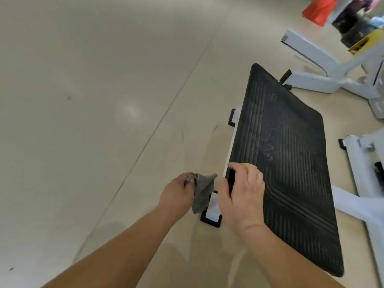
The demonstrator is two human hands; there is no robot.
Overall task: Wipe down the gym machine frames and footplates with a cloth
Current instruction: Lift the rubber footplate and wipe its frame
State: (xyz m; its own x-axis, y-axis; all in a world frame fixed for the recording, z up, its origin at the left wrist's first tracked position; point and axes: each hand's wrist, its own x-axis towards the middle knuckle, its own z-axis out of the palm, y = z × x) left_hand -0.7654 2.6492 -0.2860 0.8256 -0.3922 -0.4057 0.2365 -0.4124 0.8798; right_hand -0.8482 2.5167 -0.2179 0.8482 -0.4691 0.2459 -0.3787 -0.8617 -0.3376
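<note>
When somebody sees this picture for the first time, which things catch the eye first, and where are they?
The black ribbed footplate dominates the right half of the view. At its near left edge the right hand grips the rim, and just left of it the left hand holds a crumpled grey cloth. Beyond the plate, at upper right, lies a white machine frame.

Grey cloth [202, 193], black ribbed footplate [291, 163], white frame [324, 80], beige floor [93, 100].
</note>
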